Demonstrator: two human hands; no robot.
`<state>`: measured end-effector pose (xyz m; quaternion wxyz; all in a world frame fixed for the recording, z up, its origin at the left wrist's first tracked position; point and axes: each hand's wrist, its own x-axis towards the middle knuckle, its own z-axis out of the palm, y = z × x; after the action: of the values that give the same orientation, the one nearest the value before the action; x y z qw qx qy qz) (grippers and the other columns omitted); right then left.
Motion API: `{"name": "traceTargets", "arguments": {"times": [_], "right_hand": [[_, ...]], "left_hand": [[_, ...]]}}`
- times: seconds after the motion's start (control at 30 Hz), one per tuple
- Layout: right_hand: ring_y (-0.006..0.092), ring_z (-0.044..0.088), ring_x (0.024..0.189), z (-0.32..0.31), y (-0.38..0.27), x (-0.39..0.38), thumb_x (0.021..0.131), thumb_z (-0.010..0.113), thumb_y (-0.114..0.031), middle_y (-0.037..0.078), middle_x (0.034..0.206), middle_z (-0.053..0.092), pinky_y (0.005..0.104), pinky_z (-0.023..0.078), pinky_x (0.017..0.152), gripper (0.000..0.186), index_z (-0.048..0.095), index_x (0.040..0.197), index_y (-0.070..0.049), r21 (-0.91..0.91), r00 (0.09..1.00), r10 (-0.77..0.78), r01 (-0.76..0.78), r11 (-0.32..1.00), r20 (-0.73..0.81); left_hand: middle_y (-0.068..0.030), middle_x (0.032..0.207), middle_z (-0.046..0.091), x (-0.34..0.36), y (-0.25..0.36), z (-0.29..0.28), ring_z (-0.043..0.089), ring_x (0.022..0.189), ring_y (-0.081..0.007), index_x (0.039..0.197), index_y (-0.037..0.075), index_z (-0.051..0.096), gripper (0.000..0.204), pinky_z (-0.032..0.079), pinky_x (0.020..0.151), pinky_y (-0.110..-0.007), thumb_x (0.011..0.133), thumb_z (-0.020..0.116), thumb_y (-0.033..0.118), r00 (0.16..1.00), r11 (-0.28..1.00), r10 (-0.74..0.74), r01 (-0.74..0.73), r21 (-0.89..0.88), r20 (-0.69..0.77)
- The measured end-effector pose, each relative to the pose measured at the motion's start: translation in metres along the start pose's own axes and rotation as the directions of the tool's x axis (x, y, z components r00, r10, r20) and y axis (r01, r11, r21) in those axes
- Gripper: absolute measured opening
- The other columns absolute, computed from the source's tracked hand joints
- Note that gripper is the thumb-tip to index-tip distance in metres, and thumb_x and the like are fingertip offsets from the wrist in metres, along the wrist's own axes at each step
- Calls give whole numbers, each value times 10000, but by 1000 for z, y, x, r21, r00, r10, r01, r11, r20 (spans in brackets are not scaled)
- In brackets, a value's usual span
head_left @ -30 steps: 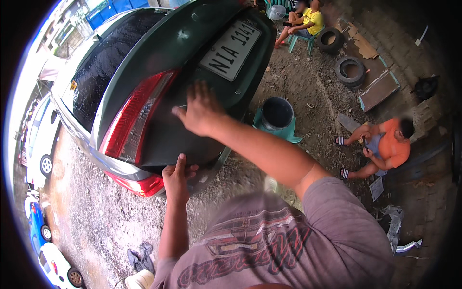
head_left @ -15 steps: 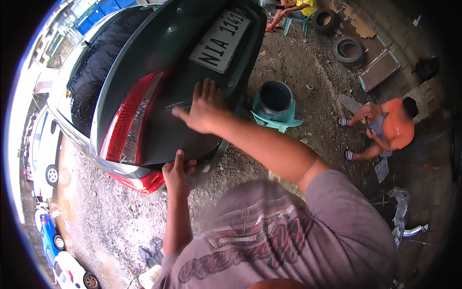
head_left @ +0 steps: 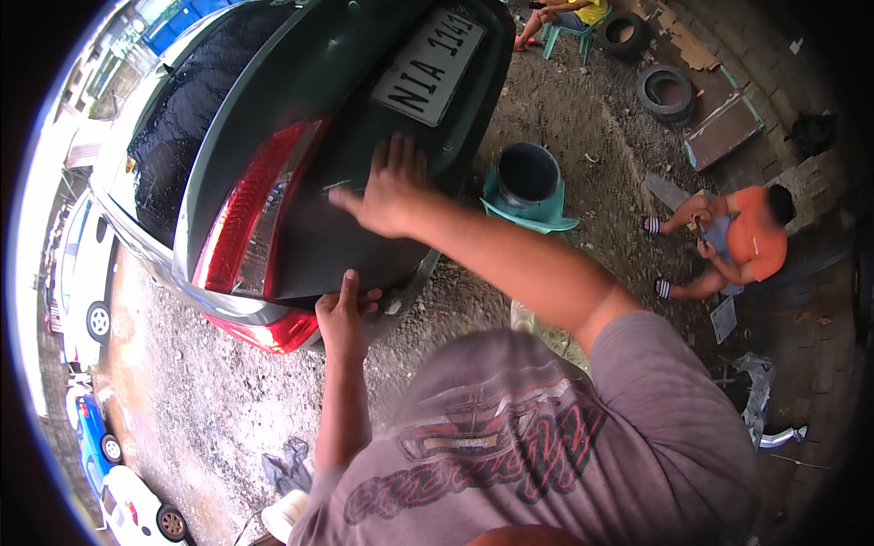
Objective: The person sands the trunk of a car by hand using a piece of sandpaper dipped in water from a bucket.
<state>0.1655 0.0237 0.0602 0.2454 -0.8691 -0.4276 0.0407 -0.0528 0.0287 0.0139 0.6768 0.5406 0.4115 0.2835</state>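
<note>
The raised dark green trunk lid (head_left: 300, 241) of a car stands in front of me, with a red and clear tail light (head_left: 259, 214) at its left side. My right hand (head_left: 393, 193), slightly blurred, lies palm down against the lid below the license plate (head_left: 430, 68). Its fingers are stretched out and the thumb sticks out to the left, close to a short pale scratch. Lower down, my left hand (head_left: 342, 318) grips the lid's bottom edge, thumb up along the surface and fingers curled behind it, partly hidden.
A dark bucket (head_left: 528, 175) sits on a green plastic stool (head_left: 537, 217) to the right of the car. Farther right, a person in orange (head_left: 757, 238) sits low. Old tires (head_left: 665, 94) and a panel (head_left: 724, 132) lie beyond. Parked cars (head_left: 132, 505) stand at the left.
The view has shifted slightly. My right hand appears a little higher on the panel, still flat. My left hand stays on the lid's lower edge.
</note>
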Motion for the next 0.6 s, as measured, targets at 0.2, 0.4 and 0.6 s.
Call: {"name": "traceTargets", "arguments": {"times": [0.2, 0.4, 0.6], "right_hand": [[502, 124, 1616, 10, -40, -20, 987, 409, -811, 412, 1685, 175, 592, 152, 1306, 1173, 240, 1595, 178, -64, 981, -189, 192, 979, 54], [547, 99, 1603, -3, -39, 0, 994, 404, -802, 404, 1697, 143, 612, 135, 1301, 1155, 238, 1608, 162, -125, 982, -180, 186, 974, 57], [553, 49, 1606, -22, -33, 30, 988, 404, -805, 441, 1683, 103, 614, 111, 1303, 1196, 160, 1616, 182, -20, 980, -147, 151, 988, 133]], "left_hand": [[-117, 810, 739, 5, -7, -6, 732, 705, -176, 955, -49, 715, 420, 541, 618, -267, 1038, 726, 362, 999, 999, 37, -37, 13, -16], [-98, 822, 731, 3, -3, -1, 749, 742, -184, 947, -43, 712, 401, 543, 613, -269, 1031, 739, 348, 1000, 1000, 16, -16, -24, 1], [-103, 853, 740, 2, -3, -2, 757, 749, -184, 934, -27, 720, 359, 553, 618, -273, 1045, 727, 313, 1000, 999, 22, -22, -24, 19]]}}
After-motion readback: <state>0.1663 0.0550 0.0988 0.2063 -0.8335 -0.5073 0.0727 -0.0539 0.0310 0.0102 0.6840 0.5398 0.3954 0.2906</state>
